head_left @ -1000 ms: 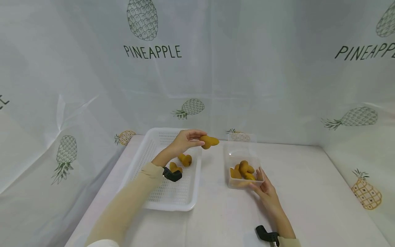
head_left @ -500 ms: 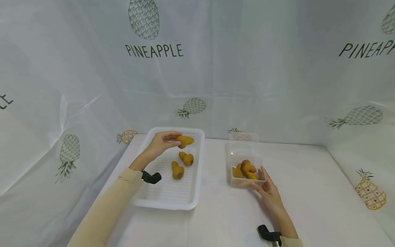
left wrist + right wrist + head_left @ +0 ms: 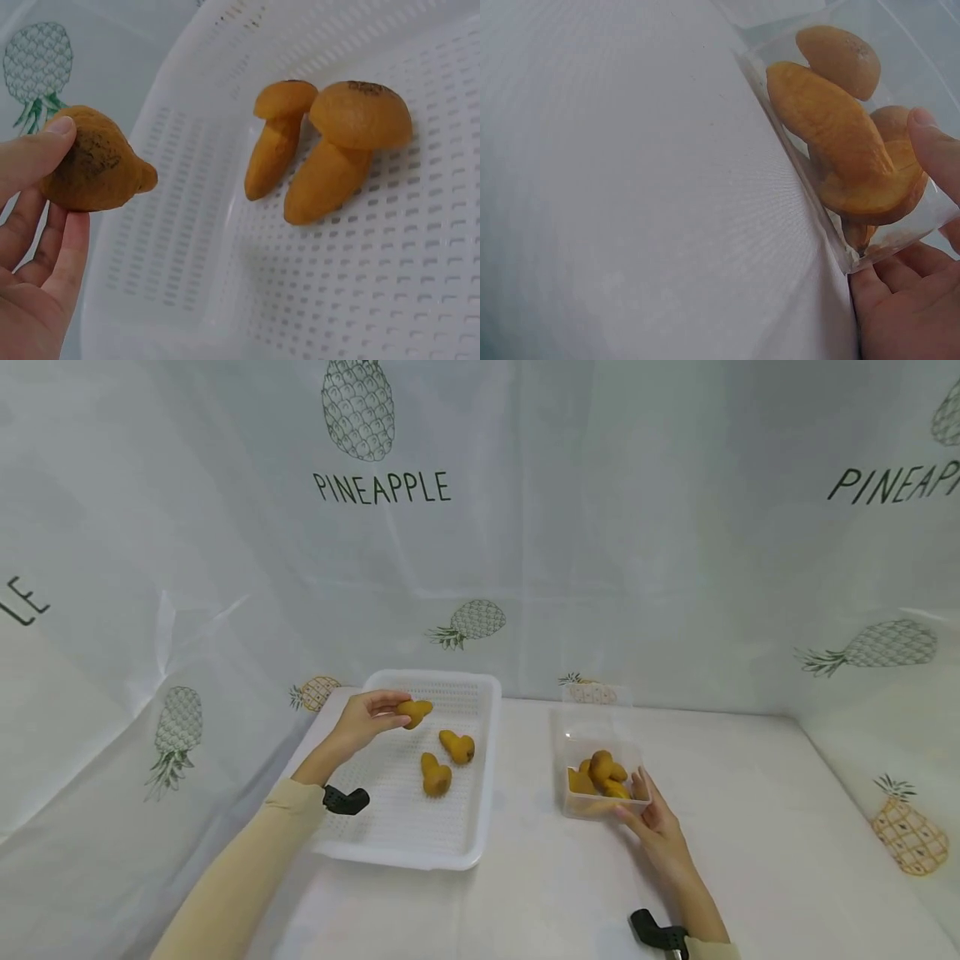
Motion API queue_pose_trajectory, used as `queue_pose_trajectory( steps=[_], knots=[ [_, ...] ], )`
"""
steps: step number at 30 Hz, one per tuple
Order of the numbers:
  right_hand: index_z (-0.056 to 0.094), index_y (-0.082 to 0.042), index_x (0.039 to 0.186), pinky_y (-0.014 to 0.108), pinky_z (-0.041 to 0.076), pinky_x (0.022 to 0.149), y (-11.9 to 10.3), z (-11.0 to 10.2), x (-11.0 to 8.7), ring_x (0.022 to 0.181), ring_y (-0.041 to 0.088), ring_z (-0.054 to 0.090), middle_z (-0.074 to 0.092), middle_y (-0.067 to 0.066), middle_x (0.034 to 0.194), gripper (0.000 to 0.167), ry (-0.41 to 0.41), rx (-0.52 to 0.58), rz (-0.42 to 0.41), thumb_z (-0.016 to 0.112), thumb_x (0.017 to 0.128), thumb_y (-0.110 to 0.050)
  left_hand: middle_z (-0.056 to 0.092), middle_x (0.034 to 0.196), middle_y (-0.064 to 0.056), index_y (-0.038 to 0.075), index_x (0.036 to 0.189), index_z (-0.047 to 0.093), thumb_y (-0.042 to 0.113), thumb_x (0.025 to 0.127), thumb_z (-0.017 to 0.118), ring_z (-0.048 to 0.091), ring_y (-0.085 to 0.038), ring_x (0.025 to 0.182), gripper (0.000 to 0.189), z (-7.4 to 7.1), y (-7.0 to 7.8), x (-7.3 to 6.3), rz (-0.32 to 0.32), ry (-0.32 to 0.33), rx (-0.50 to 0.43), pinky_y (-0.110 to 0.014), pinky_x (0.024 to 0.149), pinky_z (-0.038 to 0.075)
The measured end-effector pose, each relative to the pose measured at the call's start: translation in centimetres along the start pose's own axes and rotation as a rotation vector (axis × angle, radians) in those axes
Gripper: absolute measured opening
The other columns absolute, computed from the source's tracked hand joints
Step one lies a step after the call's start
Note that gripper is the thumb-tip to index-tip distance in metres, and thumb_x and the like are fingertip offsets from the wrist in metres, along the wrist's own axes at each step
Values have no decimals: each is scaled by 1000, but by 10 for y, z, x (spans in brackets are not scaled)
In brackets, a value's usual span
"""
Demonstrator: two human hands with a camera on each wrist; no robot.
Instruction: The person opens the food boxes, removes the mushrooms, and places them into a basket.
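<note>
My left hand [image 3: 365, 720] pinches a brown-orange mushroom [image 3: 413, 712] between thumb and fingers, over the far left part of a white perforated basket [image 3: 486, 777]. In the left wrist view the held mushroom [image 3: 90, 165] shows a dark patch on its cap, and its stem tip points right. Two more mushrooms, one [image 3: 358, 120] larger-looking than the other [image 3: 281, 127], lie in the basket. My right hand [image 3: 662, 831] grips the near right corner of a clear plastic box [image 3: 592, 810]. Several mushrooms [image 3: 840, 135] are piled inside that box.
The box's clear lid [image 3: 596, 697] stands raised at the back. A white-covered table [image 3: 525, 893] bears both containers, with a gap between them. Behind hangs a white pineapple-print sheet [image 3: 615, 527]. Each wrist wears a black camera mount [image 3: 347, 800].
My left hand has moved left with the mushroom, from beyond the basket's right rim to above its left side. The right hand stays at the box.
</note>
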State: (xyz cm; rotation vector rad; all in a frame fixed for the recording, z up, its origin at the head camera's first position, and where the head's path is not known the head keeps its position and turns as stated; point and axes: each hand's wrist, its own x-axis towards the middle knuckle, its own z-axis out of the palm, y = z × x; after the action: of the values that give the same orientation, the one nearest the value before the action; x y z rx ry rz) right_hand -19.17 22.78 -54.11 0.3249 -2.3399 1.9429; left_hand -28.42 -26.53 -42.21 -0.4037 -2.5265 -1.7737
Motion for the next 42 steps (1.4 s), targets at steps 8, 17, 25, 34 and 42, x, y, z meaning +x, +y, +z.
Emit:
queue_pose_trajectory(
  steps=[8, 17, 25, 34, 42],
  knots=[
    [11, -10, 161, 3, 31, 97, 0, -3, -3, 143, 53, 11, 12, 32, 160, 83, -3, 17, -13, 63, 97, -1, 61, 128, -28, -8, 128, 61, 1, 89, 73, 56, -45, 120, 42, -6, -15, -1, 20, 5, 22, -20, 89, 53],
    [11, -14, 162, 2, 27, 100, 4, -5, -4, 143, 52, 12, 14, 30, 160, 83, -2, -22, 0, 64, 98, -5, 64, 126, -24, -6, 126, 63, 5, 89, 76, 59, -41, 117, 40, -2, -17, -2, -4, 1, 54, -20, 89, 53],
    [12, -12, 161, 2, 26, 100, 4, -3, -5, 143, 52, 14, 17, 30, 160, 83, 14, -35, -3, 64, 97, -5, 62, 130, -22, -4, 129, 62, 10, 91, 75, 54, -45, 123, 43, 10, -7, 6, -9, -41, 18, -25, 92, 53],
    [11, -11, 161, 1, 25, 99, 4, -5, -3, 145, 48, 14, 17, 26, 161, 83, 18, -41, 26, 65, 98, -8, 60, 131, -23, -4, 129, 61, 10, 91, 75, 53, -44, 124, 43, 36, 13, 25, -5, -120, -28, -30, 94, 53],
    [13, -9, 161, 2, 26, 99, -2, -1, -3, 145, 49, 14, 17, 28, 160, 81, 17, -21, 2, 64, 97, -4, 61, 131, -18, 3, 129, 63, 12, 91, 75, 58, -32, 119, 40, 64, 39, 47, 29, -223, -33, -35, 97, 52]
  ],
)
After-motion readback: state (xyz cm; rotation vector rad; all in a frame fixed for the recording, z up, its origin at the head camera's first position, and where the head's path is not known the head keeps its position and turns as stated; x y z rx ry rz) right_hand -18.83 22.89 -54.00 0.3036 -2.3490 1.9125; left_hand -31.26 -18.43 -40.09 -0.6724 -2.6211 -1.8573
